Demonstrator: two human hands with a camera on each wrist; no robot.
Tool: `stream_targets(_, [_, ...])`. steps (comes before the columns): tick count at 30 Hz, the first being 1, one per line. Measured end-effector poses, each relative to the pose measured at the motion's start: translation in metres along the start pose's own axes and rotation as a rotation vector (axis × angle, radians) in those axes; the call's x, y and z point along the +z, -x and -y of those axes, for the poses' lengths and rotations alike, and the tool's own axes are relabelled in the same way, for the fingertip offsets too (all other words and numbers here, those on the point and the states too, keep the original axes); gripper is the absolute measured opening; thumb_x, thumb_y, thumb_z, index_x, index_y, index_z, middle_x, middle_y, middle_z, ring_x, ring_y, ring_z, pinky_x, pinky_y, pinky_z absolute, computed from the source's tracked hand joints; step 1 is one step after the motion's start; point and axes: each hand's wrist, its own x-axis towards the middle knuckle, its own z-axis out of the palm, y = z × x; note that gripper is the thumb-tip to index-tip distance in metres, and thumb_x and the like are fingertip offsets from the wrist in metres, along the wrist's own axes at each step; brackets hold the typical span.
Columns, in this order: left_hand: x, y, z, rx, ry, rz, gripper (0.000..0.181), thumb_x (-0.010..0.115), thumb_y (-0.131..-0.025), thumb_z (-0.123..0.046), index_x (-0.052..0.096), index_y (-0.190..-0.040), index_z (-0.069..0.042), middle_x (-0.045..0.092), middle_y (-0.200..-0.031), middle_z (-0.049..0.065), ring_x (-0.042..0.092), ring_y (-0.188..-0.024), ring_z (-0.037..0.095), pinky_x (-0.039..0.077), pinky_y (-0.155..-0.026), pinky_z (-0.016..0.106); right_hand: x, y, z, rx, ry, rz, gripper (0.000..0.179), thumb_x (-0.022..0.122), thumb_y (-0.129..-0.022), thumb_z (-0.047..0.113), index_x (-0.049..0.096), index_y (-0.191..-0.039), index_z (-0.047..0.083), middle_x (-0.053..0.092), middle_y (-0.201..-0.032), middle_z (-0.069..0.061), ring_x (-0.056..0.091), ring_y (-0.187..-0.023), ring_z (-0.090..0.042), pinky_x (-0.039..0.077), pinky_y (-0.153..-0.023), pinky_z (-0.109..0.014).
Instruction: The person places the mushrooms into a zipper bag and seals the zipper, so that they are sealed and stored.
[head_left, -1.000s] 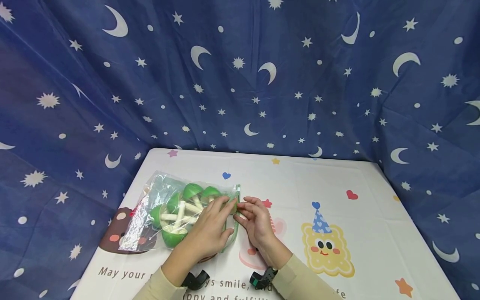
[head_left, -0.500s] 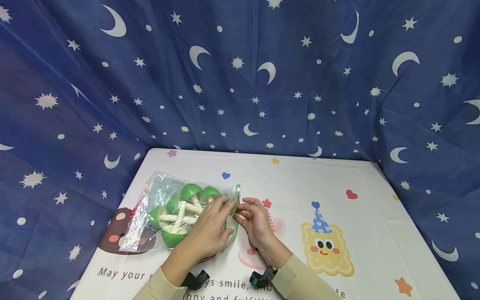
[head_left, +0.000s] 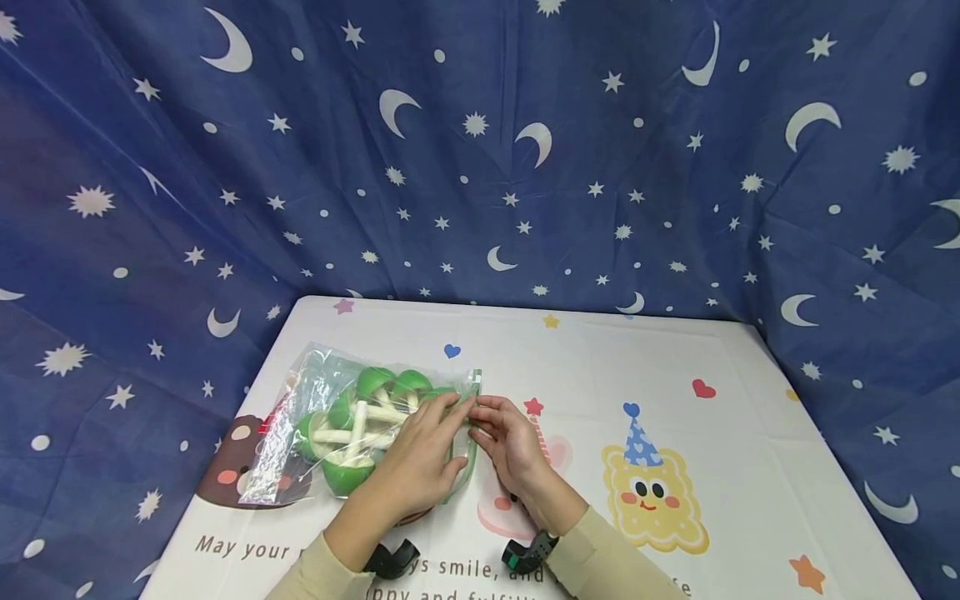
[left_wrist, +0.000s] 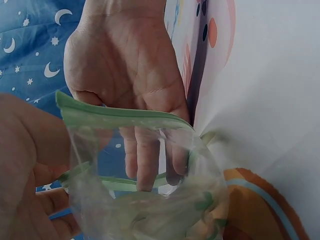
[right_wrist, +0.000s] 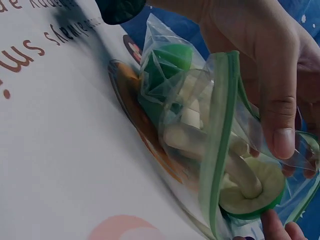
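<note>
A clear zip-top bag (head_left: 281,454) with a green seal lies flat on the left half of the table. Inside are several mushrooms with green caps (head_left: 347,479) and pale stems. My left hand (head_left: 420,454) lies across the bag near its mouth; in the right wrist view its thumb and fingers pinch the film. My right hand (head_left: 517,446) reaches to the mouth from the right. Seen from the left wrist, its straight fingers extend past the green seal (left_wrist: 125,118). In the right wrist view, one mushroom (right_wrist: 265,190) sits just inside the mouth, my right fingertips touching its cap.
A white printed tablecloth (head_left: 600,367) with cartoon figures and lettering covers the table. Behind and beside it hangs a blue curtain (head_left: 570,192) with moons and stars. Black bands (head_left: 393,560) sit at both wrists.
The mushrooms in the bag have shifted slightly left, deeper into it. My right fingers have edged closer to the mouth. The left hand stays almost still.
</note>
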Motion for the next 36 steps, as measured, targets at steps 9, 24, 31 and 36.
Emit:
stream_targets(9, [0.001,0.0,0.001,-0.01,0.005,-0.002,0.086,0.087,-0.088,-0.017,0.045,-0.164,-0.014,0.05,-0.159,0.014,0.049,-0.148,0.034,0.043,-0.123,0.057,0.003,-0.003,0.0,0.006,0.0,0.05,0.037,0.036,-0.106,0.01,0.055,-0.137,0.0,0.063,-0.124,-0.002,0.058,-0.122,-0.018,0.04,-0.117,-0.041])
stream_targets(24, [0.0,0.002,0.003,-0.022,-0.005,-0.022,0.086,0.088,-0.087,-0.017,0.046,-0.163,-0.01,0.051,-0.158,0.015,0.05,-0.147,0.035,0.043,-0.124,0.056,0.003,-0.005,0.001,0.019,-0.012,0.126,0.043,0.029,-0.104,0.014,0.054,-0.137,0.002,0.069,-0.122,0.004,0.052,-0.135,-0.017,0.028,-0.127,-0.047])
stream_targets(31, [0.001,0.0,0.003,-0.038,0.019,-0.014,0.085,0.087,-0.088,-0.015,0.047,-0.162,-0.009,0.05,-0.158,0.018,0.049,-0.149,0.037,0.042,-0.124,0.057,-0.003,-0.003,0.004,0.048,-0.028,0.14,0.047,0.029,-0.106,0.013,0.053,-0.144,0.002,0.073,-0.13,0.001,0.055,-0.134,-0.021,0.032,-0.126,-0.048])
stream_targets(36, [0.001,0.0,0.003,-0.047,0.025,-0.009,0.086,0.087,-0.089,-0.015,0.045,-0.163,-0.009,0.049,-0.159,0.019,0.049,-0.149,0.037,0.042,-0.125,0.057,-0.008,0.001,0.007,0.061,0.0,0.141,0.05,0.031,-0.107,0.015,0.047,-0.152,0.0,0.069,-0.145,-0.009,0.053,-0.145,-0.032,0.029,-0.133,-0.055])
